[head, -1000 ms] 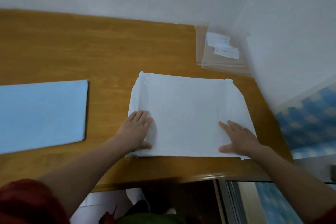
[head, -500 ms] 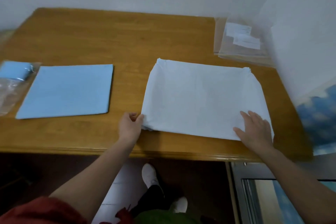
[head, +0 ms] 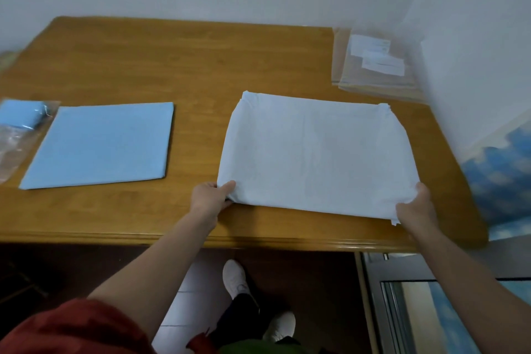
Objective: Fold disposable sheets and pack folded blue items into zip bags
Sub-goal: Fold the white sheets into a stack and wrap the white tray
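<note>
A white disposable sheet (head: 316, 152), folded into a broad rectangle, lies on the right half of the wooden table (head: 178, 66). My left hand (head: 211, 197) pinches its near left corner, thumb on top. At the near right corner my right hand (head: 416, 207) grips the sheet, thumb over the edge. A folded blue sheet (head: 100, 144) lies flat on the left. Further left, at the frame edge, a clear zip bag (head: 17, 135) holds a small folded blue item (head: 20, 113).
A stack of clear bags with white labels (head: 373, 66) sits at the table's far right corner against the wall. The table's front edge (head: 258, 241) runs just below my hands. My feet show on the floor underneath.
Both hands went from pressing flat on the white sheet to taking hold of its two near corners. The view has tilted back, bringing in more of the table's left side.
</note>
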